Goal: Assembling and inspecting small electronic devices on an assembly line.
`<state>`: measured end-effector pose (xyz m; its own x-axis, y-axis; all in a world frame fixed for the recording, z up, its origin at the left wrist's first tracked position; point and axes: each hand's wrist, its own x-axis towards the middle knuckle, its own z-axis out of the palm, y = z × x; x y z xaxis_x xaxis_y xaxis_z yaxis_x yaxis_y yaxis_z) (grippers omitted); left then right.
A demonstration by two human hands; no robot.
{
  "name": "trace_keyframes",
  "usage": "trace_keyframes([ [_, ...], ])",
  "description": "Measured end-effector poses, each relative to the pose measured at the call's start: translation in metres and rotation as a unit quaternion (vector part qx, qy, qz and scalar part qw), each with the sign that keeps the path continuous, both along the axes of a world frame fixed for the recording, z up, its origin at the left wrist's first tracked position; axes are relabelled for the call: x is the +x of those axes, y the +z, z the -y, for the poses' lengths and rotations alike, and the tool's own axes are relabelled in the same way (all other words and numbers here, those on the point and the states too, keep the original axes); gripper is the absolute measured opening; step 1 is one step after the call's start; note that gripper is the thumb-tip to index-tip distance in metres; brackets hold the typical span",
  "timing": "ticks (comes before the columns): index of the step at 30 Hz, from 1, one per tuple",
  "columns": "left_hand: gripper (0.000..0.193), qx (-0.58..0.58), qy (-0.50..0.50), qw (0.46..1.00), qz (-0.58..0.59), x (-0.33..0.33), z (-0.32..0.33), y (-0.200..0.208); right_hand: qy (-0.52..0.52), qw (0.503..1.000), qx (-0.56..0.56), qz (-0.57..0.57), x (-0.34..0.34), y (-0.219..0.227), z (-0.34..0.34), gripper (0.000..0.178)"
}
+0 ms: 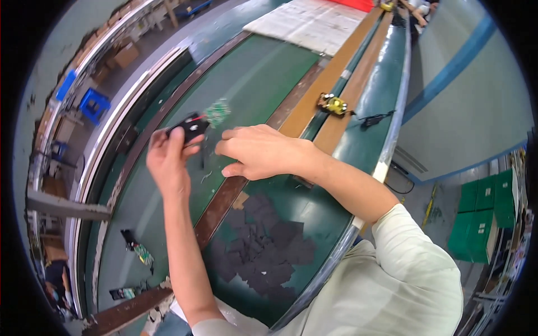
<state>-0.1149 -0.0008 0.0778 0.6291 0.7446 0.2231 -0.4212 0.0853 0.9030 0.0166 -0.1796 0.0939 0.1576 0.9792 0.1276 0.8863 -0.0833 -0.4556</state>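
My left hand (171, 159) is raised over the green conveyor belt and grips a small black plastic casing (189, 129) between thumb and fingers. A red wire joins the casing to a green circuit board (218, 112), which is blurred. My right hand (255, 151) hovers just right of the casing, its fingers bent and the thumb apart from them; nothing shows between them. Below it, a pile of thin black pieces (266, 241) lies on the green surface nearest me.
A brown rail (221, 207) divides the belt from my side. Farther along sits a yellow-and-black device (333, 104) with a black cable (375, 119). More casings with circuit boards (140, 252) lie at lower left. Green boxes (481, 215) stand at right, a blue stool (94, 105) at left.
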Motion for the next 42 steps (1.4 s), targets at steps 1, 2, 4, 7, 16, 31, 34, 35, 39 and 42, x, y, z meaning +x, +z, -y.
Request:
trace_keyframes([
  [1, 0.015, 0.035, 0.021, 0.998, -0.052, 0.002, -0.006, -0.016, 0.028, 0.999, -0.041, -0.003, -0.005, -0.005, -0.008, 0.037],
  [2, 0.015, 0.068, 0.040, 0.991, -0.106, 0.003, -0.012, -0.033, 0.054, 0.995, -0.081, -0.005, -0.009, -0.011, -0.015, 0.035],
  [4, 0.016, 0.052, 0.068, 0.984, -0.156, 0.003, -0.026, -0.064, 0.099, 0.993, -0.060, -0.007, -0.011, -0.029, -0.013, 0.033],
  [7, 0.019, 0.047, 0.082, 0.970, -0.223, 0.004, -0.032, -0.074, 0.150, 0.989, -0.016, -0.002, -0.006, -0.047, 0.004, 0.031],
  [16, 0.021, 0.007, 0.071, 0.970, -0.231, 0.002, -0.022, -0.057, 0.172, 0.982, -0.070, -0.025, -0.039, -0.048, 0.013, 0.024],
  [31, 0.055, -0.091, -0.112, 0.979, -0.147, 0.005, 0.028, -0.013, -0.084, 0.929, 0.136, -0.335, 0.007, -0.026, 0.005, 0.013],
  [34, 0.057, -0.077, -0.113, 0.978, -0.159, 0.006, 0.034, -0.008, -0.141, 0.876, 0.176, -0.427, 0.016, -0.021, 0.001, 0.015],
  [35, 0.058, -0.062, -0.117, 0.979, -0.157, 0.005, 0.036, -0.008, -0.152, 0.860, 0.176, -0.455, 0.018, -0.021, -0.001, 0.016],
  [39, 0.059, -0.029, -0.136, 0.980, -0.145, 0.006, 0.045, -0.007, -0.164, 0.827, 0.183, -0.505, 0.019, -0.025, -0.002, 0.018],
  [42, 0.058, -0.018, -0.159, 0.977, -0.137, 0.007, 0.054, -0.007, -0.141, 0.829, 0.202, -0.502, 0.016, -0.031, -0.004, 0.019],
])
